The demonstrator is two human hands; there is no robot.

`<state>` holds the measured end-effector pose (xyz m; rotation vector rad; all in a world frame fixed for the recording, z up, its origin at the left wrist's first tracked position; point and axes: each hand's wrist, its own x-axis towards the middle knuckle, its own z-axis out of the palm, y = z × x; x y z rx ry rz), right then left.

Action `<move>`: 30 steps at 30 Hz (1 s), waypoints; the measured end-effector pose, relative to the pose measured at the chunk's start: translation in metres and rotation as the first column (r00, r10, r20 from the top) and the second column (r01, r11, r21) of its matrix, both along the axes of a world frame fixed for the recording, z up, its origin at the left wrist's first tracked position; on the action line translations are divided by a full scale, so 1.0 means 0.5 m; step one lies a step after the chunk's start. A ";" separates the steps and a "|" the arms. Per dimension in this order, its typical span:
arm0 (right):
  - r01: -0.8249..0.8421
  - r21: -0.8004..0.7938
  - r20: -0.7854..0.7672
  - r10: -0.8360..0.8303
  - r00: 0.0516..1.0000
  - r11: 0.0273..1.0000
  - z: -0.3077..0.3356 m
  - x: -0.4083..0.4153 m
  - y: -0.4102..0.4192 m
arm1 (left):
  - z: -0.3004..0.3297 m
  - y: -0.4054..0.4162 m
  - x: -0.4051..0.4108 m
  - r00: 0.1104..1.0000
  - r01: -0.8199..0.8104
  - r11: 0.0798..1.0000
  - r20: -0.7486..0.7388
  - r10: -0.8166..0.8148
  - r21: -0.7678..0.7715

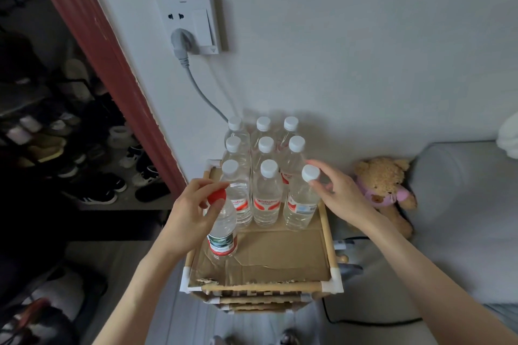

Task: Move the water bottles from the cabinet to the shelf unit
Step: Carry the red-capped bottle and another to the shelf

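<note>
Several clear white-capped water bottles [265, 199] stand in rows at the back of the wooden shelf unit's [263, 286] cardboard-lined top. My left hand [190, 213] grips the neck of a red-capped bottle [221, 228] standing at the front left of the rows. My right hand [340, 190] pinches the neck, just under the white cap, of the front-right bottle [301, 204], which stands on the cardboard. The cabinet is out of view.
A teddy bear [385, 185] sits on the grey sofa [459, 204] right of the shelf. A wall socket [190, 25] with a grey cable hangs above the bottles. Shoes [92, 193] fill a dark rack at left. Bare cardboard [280, 255] lies in front of the bottles.
</note>
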<state>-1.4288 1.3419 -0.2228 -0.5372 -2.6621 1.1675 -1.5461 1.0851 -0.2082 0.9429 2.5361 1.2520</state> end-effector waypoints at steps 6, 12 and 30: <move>0.140 0.147 -0.002 -0.141 0.990 0.979 0.011 -0.013 0.010 | -0.006 -0.003 -0.001 0.998 -0.036 0.998 0.049 0.033 0.060; 0.015 0.021 0.023 -0.015 1.000 1.000 0.011 -0.002 0.008 | -0.012 -0.011 0.005 0.993 -0.026 0.993 0.120 0.012 0.112; 0.106 0.059 -0.020 -0.105 0.994 0.993 0.008 -0.013 0.007 | -0.018 -0.002 0.008 0.989 -0.054 0.990 0.140 0.035 0.131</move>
